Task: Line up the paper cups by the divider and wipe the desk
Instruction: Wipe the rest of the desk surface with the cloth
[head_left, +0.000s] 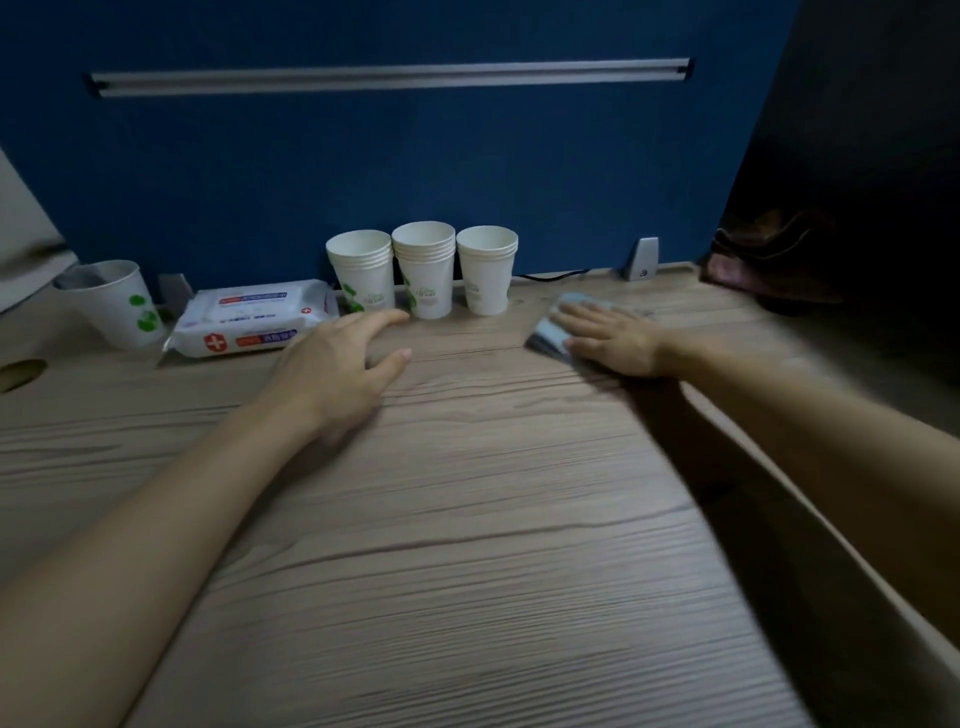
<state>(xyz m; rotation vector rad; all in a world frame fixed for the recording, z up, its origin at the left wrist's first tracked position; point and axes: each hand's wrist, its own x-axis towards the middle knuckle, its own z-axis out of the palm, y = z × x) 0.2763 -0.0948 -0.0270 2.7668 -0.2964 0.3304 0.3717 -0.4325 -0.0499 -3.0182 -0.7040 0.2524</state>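
Observation:
Three stacks of white paper cups stand side by side against the blue divider (363, 156): the left stack (362, 271), the middle stack (426, 270) and the right stack (487, 270). My left hand (337, 369) rests on the wooden desk (467, 519) just in front of the left stack, fingers apart and holding nothing. To the right of the cups my right hand (608, 338) lies flat, pressing a pale blue-grey cloth (553, 332) onto the desk.
A pack of wet wipes (249, 322) lies left of the cups. A single paper cup (117, 301) with green print stands at the far left, near a cable hole (21, 371). A dark bundle (769, 260) sits at the back right. The desk's right edge drops off.

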